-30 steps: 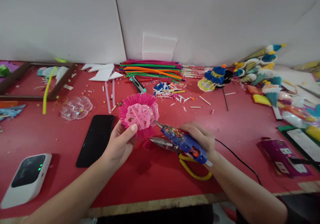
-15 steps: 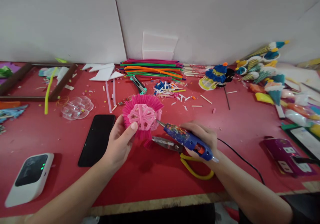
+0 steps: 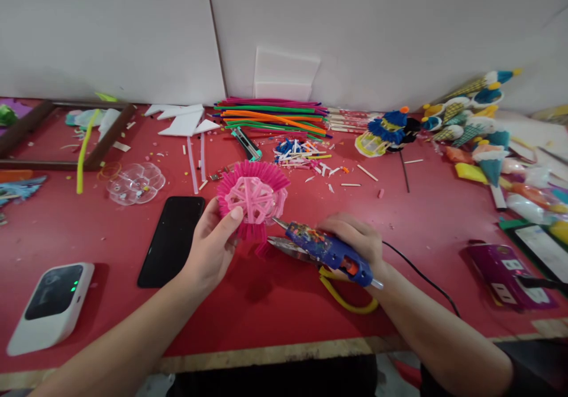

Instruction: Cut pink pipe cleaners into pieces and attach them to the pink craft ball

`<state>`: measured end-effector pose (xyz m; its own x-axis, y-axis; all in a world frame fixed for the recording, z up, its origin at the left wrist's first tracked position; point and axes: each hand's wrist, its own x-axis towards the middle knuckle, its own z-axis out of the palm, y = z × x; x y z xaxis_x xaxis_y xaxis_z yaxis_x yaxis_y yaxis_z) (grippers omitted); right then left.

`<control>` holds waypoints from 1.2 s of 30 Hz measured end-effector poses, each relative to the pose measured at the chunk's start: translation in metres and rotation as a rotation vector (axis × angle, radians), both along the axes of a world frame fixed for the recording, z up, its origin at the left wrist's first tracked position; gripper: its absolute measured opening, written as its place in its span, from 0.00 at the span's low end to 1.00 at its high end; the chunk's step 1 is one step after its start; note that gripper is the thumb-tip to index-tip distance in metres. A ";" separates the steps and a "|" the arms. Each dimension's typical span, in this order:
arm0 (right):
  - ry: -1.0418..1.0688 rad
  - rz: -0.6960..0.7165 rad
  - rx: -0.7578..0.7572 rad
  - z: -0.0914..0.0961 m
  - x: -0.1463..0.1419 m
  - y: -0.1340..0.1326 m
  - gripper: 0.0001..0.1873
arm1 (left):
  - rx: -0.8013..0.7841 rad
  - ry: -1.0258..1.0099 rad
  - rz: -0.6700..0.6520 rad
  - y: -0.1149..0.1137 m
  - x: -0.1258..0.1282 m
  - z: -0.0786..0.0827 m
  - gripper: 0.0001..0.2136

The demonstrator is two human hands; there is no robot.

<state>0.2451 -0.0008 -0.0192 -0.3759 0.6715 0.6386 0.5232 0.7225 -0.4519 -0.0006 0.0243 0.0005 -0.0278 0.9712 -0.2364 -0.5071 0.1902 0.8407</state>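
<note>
My left hand (image 3: 213,246) is closed round the left side of a round pink straw craft (image 3: 252,199), with a light pink lattice facing me and a darker pink fringe round it, held just above the red table (image 3: 275,308). My right hand (image 3: 359,243) grips a blue hot glue gun (image 3: 326,252). Its metal nozzle points left and sits just below and right of the craft, a little apart from it. Yellow-handled scissors (image 3: 337,290) lie on the table under the gun.
A black phone (image 3: 172,240) lies left of my left hand and a white device (image 3: 51,305) with a green light at the near left. Coloured straws (image 3: 270,119), straw cuttings (image 3: 302,154), a clear plastic tray (image 3: 133,183), finished crafts (image 3: 470,119) and a purple power strip (image 3: 506,276) crowd the table.
The glue gun's nozzle has drawn back down and away from the craft's right side. The craft has shifted slightly in my left hand.
</note>
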 end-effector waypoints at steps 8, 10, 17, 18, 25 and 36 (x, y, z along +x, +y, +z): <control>0.011 -0.043 0.026 -0.001 -0.001 -0.001 0.15 | 0.003 -0.014 -0.030 0.001 0.001 -0.001 0.19; 0.018 -0.047 0.019 -0.003 0.000 -0.001 0.15 | -0.001 -0.029 -0.041 0.001 0.001 0.000 0.20; 0.033 -0.119 -0.047 -0.009 0.006 -0.003 0.07 | -0.008 -0.038 -0.055 0.000 0.002 0.001 0.19; 0.033 -0.124 -0.041 -0.009 0.005 -0.003 0.06 | -0.007 -0.036 -0.056 0.000 0.002 0.001 0.18; 0.014 -0.143 -0.001 -0.003 0.005 0.000 0.04 | 0.029 -0.010 -0.056 0.001 0.002 -0.001 0.18; 0.062 -0.180 -0.005 -0.008 0.010 0.000 0.06 | 0.040 0.013 -0.077 -0.001 0.002 -0.001 0.18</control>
